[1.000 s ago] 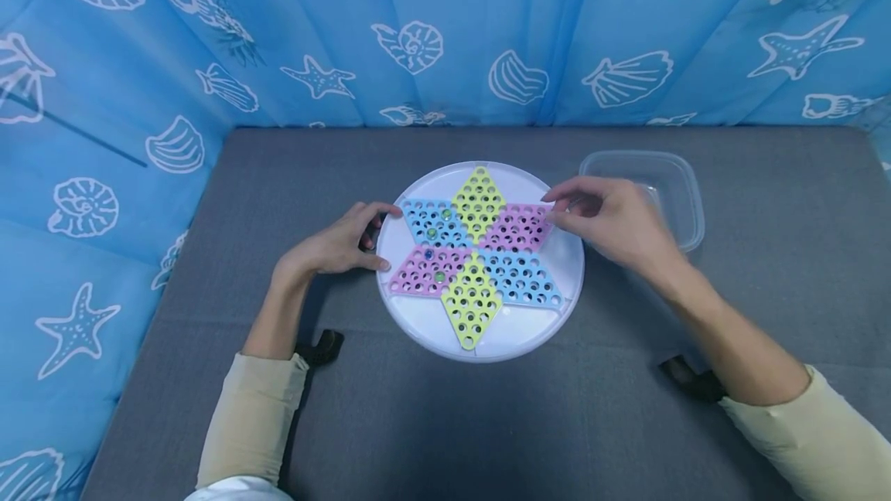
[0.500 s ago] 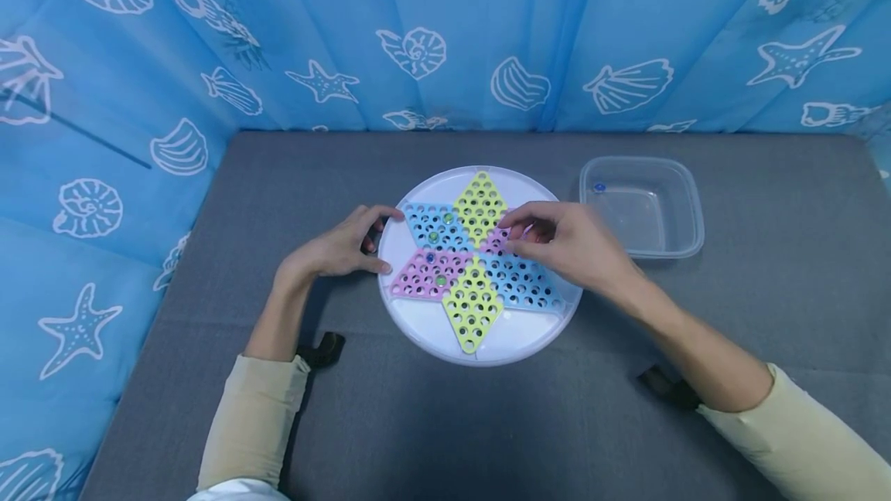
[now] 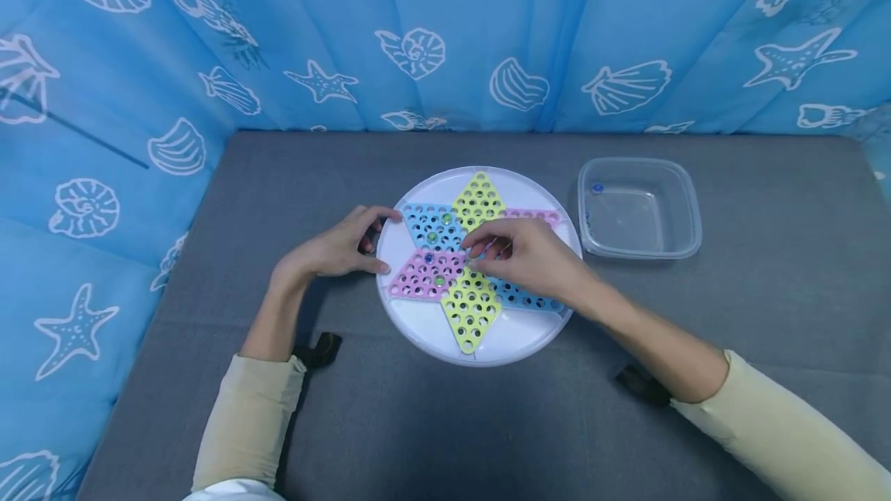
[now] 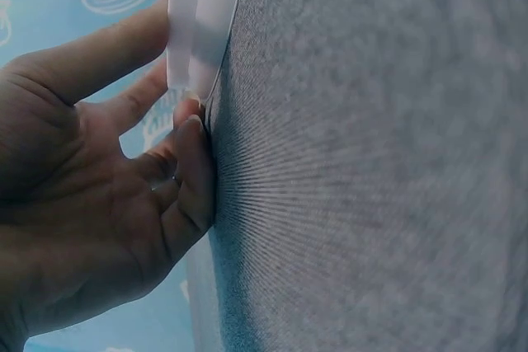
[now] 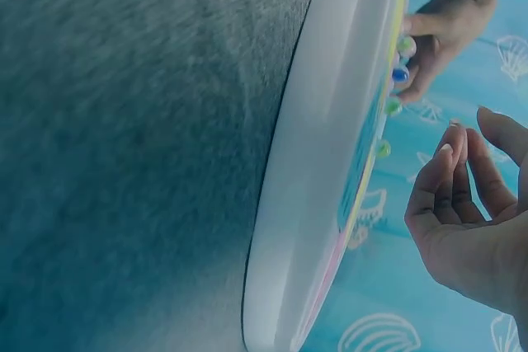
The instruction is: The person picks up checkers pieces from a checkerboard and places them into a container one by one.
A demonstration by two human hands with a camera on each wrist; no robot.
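Observation:
A round white Chinese checkers board (image 3: pixel 515 339) lies on the table, its perforated star coloured yellow, blue and pink. My left hand (image 3: pixel 337 244) touches its left rim, thumb and index finger spread apart along the edge. On the star's left side sit a blue marble (image 3: pixel 428 258) and three green marbles, one of them a green marble (image 3: pixel 439 281) in the pink section. My right hand (image 3: pixel 525 257) is over the star's middle, thumb and index fingertips close together. I cannot tell whether a marble is between them. In the right wrist view, the right hand's fingers (image 5: pixel 450 179) are bent beyond the board's edge.
A clear plastic container (image 3: pixel 643 247) stands right of the board, with a blue marble (image 3: pixel 597 188) inside near its left wall. Grey cloth (image 3: pixel 445 439) covers the table. A blue shell-patterned curtain (image 3: pixel 473 6) hangs along the back and left sides.
My right hand has moved left and toward me, from between the container and the board's right edge to the star's middle. The left hand keeps its place at the rim.

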